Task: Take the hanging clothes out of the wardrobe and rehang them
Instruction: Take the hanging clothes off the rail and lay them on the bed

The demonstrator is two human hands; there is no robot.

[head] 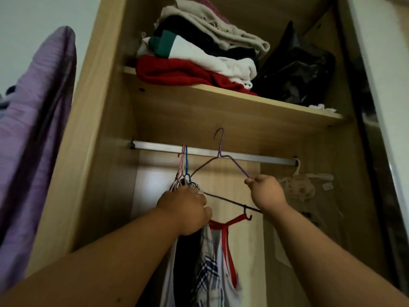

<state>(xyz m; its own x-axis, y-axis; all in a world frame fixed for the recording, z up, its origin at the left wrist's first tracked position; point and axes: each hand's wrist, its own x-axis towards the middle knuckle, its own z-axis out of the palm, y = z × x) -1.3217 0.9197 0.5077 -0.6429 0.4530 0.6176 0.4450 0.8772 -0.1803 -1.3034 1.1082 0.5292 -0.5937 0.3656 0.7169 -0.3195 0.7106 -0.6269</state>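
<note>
Just above the silver metal wardrobe rail [254, 156] sits the hook of the thin purple wire hanger [220, 149], not hooked on. Right hand [267, 191] pinches its shoulder end below the rail and is nearer. Left hand [186, 209] grips bunched hanging clothes [208, 262] under the rail's left part.

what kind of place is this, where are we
Most likely a bedroom at home, seen from in front of an open wooden wardrobe: a metal rail carries hanging clothes on hangers, and folded clothes are stacked on the shelf above.
</note>
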